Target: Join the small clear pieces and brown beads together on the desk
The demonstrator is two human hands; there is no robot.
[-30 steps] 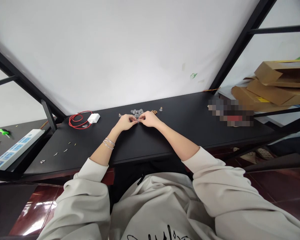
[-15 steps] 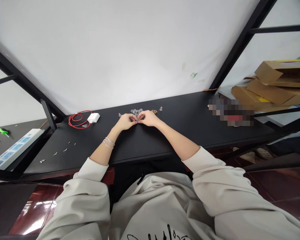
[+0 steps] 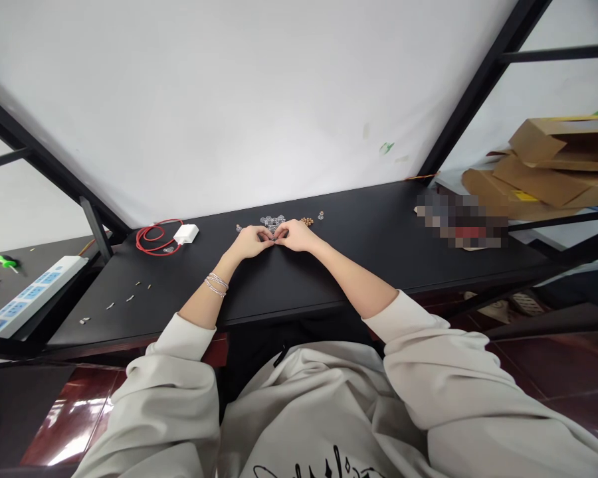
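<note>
At the middle of the black table, my left hand and my right hand meet with fingertips pinched together. Between them is a tiny piece, mostly covered by the fingers, so I cannot make out its kind. Just behind the fingertips lies a pile of clear plastic pieces with round, disc-like ends. A cluster of small gold-brown pieces sits beyond my right hand. To its right stands one clear piece with a brownish top. Another small clear piece rests left of my left hand.
A white charger with a coiled red cable lies to the left. Several small bits are scattered at the front left. A power strip and green screwdriver are further left. Cardboard boxes stack at right.
Both hands stay nearly in place, still pinched together, with only slight finger movement. The view has shifted very slightly.
</note>
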